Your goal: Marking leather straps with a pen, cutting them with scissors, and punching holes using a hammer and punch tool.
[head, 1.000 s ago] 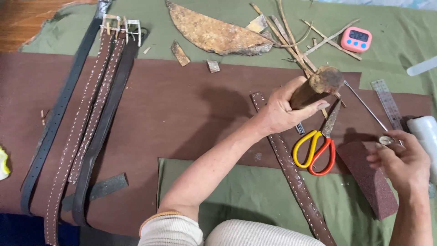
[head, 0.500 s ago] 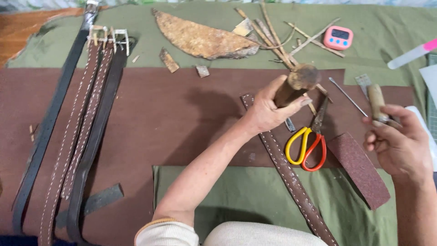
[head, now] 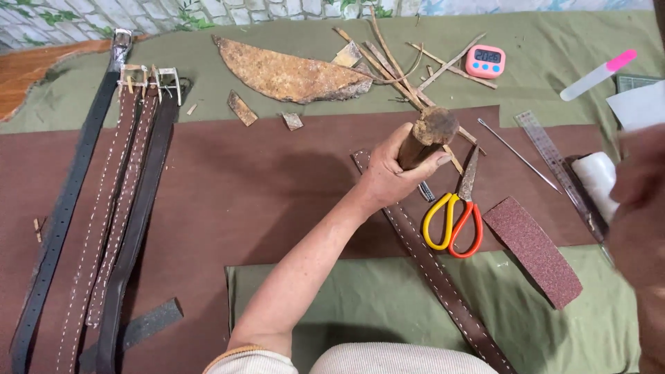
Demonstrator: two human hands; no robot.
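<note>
The left hand (head: 391, 176) is wrapped around a wooden mallet (head: 426, 138), fingers curled round the handle and thumb pressed along it, with the worn, rounded head tipped up and away; this grip keeps the head clear above the work. The mallet sits right of centre, over the far end of a stitched brown leather strap (head: 429, 266) that runs diagonally toward the near right. The right hand (head: 641, 173) is a blur at the right edge, close to a white spool (head: 596, 176); I cannot tell whether it is spread or pinching anything. Orange-and-yellow scissors (head: 454, 221) and a sandpaper block (head: 533, 249) lie just right of the strap, within easy reach. Finished belts (head: 104, 208) are laid side by side at the far left, out of the working area on the brown-covered tabletop (head: 263, 180).
</note>
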